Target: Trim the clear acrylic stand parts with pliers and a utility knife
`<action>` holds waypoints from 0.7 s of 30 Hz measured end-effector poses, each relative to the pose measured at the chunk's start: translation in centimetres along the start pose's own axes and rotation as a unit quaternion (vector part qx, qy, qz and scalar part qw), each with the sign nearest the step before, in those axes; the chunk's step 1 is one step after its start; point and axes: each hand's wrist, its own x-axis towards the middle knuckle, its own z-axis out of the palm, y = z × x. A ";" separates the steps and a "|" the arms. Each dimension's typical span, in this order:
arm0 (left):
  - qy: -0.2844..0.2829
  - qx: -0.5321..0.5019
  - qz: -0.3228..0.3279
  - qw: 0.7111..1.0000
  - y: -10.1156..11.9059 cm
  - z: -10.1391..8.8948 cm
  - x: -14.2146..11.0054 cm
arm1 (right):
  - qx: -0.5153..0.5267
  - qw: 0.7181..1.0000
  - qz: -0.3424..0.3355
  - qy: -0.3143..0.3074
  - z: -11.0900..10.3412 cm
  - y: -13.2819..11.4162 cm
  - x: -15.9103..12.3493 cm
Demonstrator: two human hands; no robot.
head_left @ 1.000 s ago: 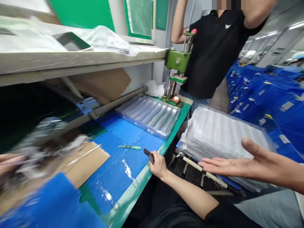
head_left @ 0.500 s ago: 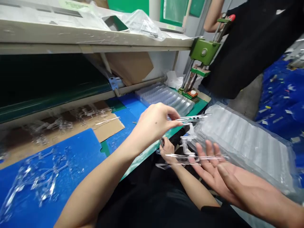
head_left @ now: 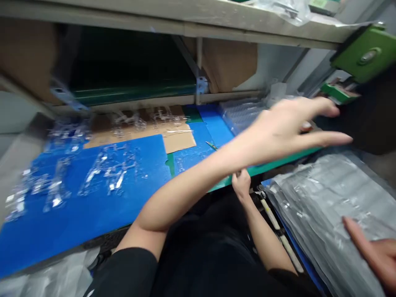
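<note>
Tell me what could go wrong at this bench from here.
The blurred left hand is reaching toward the green press, so its fingers might stray near the press's working parts. The green-handled knife lies close beneath the left forearm, which could catch it or be nicked. The loose clear plastic pieces on the blue mat could get knocked about or slide off the edge.

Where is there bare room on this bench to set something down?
Blue mat shows between the cardboard and the left forearm, and along the near edge of the blue sheet. Crowded: clear plastic pieces cover the sheet's upper part.
</note>
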 end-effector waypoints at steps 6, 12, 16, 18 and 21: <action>0.012 0.064 0.041 0.997 -8.9 9.0 -15.9 | -0.025 0.997 0.073 -0.022 2.2 9.9 -3.2; -0.012 0.177 -0.017 0.984 -13.5 11.4 -27.1 | 0.008 0.997 0.074 0.003 4.4 9.2 -6.4; 0.052 0.281 -0.256 0.923 -16.0 8.5 -25.2 | 0.026 0.997 0.061 0.042 1.6 10.5 -1.8; 0.055 0.319 -0.374 0.869 -16.9 6.9 -24.6 | 0.035 0.998 0.044 0.041 1.3 10.7 2.0; 0.022 0.331 -0.494 0.803 -17.4 5.9 -24.0 | 0.006 1.000 0.009 -0.001 3.1 8.7 7.9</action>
